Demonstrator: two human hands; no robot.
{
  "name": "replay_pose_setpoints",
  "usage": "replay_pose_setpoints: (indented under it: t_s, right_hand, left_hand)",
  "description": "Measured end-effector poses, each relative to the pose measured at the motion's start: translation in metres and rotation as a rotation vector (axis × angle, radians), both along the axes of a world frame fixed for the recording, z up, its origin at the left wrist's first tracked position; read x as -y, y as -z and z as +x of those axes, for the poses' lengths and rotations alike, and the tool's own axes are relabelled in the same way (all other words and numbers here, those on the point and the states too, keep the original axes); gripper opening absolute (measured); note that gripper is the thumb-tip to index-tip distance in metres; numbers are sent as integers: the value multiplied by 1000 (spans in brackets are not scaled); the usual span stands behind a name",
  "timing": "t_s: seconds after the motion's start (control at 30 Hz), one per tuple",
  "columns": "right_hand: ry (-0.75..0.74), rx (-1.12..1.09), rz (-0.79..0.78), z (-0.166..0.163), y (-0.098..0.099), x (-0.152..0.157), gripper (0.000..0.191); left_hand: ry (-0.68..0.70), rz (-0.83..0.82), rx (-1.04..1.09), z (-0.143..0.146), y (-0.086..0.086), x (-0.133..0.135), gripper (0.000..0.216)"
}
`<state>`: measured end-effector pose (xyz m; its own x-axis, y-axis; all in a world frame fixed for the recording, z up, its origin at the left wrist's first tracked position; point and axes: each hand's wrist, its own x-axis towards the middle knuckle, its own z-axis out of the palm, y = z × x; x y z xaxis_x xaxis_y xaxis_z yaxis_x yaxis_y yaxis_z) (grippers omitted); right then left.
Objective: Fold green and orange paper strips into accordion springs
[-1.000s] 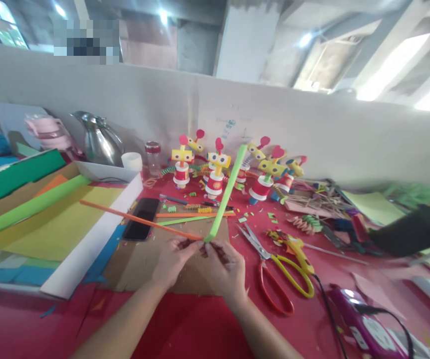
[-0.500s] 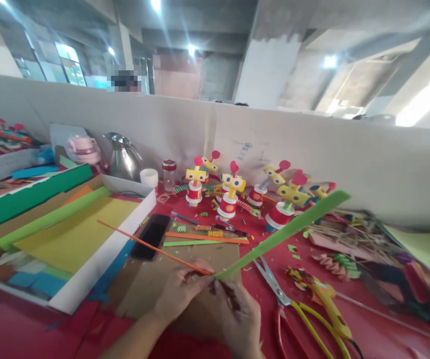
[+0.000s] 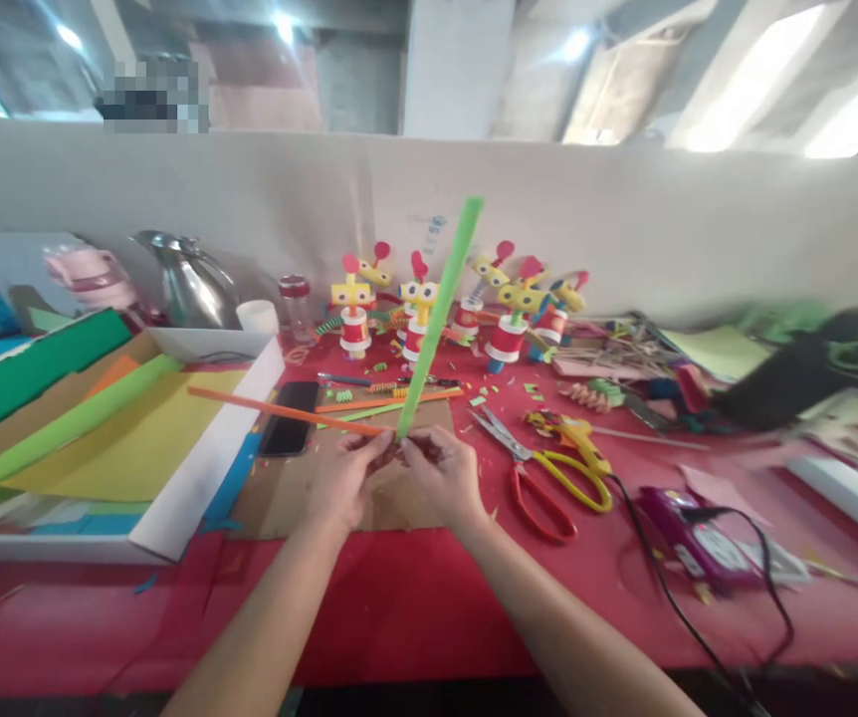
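My left hand (image 3: 346, 476) is closed, pinching the near end of an orange paper strip (image 3: 280, 408) that stretches out to the left. Fingertips of my right hand (image 3: 448, 473) are shut at the base of a green paper strip (image 3: 440, 324), which stands up and leans slightly right. The two strips meet between my hands; how they are joined there is hidden by the fingers. Beneath lies a brown cardboard sheet (image 3: 272, 508), with another orange strip (image 3: 436, 395) and small folded paper springs (image 3: 384, 389) at its far edge.
Scissors (image 3: 523, 453) with red and yellow handles and a yellow glue gun (image 3: 574, 430) lie right. Several paper-cup figures (image 3: 355, 329) stand behind. A white box (image 3: 209, 488) of coloured paper is at left, beside a phone (image 3: 291, 418). A purple device (image 3: 698, 538) with black cable sits far right.
The green strip has swung from leaning far right to nearly upright. The orange strip lies closer to level. My view has shifted right, showing the purple device and more of my forearms.
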<state>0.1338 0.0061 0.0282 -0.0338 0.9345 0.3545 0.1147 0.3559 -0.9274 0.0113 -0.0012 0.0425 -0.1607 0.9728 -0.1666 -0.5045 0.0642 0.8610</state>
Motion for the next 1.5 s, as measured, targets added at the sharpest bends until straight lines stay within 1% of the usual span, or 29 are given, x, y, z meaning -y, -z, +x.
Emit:
replay_pose_setpoints:
  t_s: [0.1, 0.23, 0.3, 0.43, 0.57, 0.7, 0.8, 0.87, 0.93, 1.0, 1.17, 1.27, 1.5]
  right_hand:
    - [-38, -133, -74, -1, 5, 3, 10]
    - [-79, -199, -141, 0, 18, 8, 12]
    - [-113, -207, -163, 2, 21, 8, 12]
    - [-204, -214, -183, 6, 23, 2, 11]
    - [-247, -216, -207, 4, 26, 1, 12]
    - [-373, -292, -316, -3, 29, 8, 18]
    - [-463, -326, -415, -9, 29, 12, 23]
    - [-493, -331, -447, -10, 28, 13, 25]
    - [-496, -341, -457, -10, 28, 12, 27]
    - [-486, -360, -472, -9, 27, 9, 28]
    - [-460, -438, -571, -3, 23, 3, 27]
    - [-477, -448, -612, 0, 20, 1, 27]
    - [-465, -417, -620, 1, 24, 1, 27]
  left_hand:
    - [9, -74, 80, -2, 3, 3, 18]
    - [22, -54, 41, -3, 16, 8, 23]
    - [30, -39, 9, -4, 20, 11, 24]
    - [52, -2, -97, -6, 23, 13, 27]
    - [39, 31, -183, -9, 29, 15, 34]
    - [-38, -21, -197, -18, 33, 26, 31]
    - [-33, -23, -191, -24, 33, 36, 28]
    - [-42, -10, -215, -26, 34, 38, 26]
    - [-54, -2, -251, -27, 35, 38, 25]
    - [-38, 10, -275, -28, 36, 36, 25]
    - [85, 75, -295, -32, 38, 33, 30]
    - [64, 61, -267, -32, 38, 33, 27]
    - [32, 46, -239, -24, 34, 33, 24]
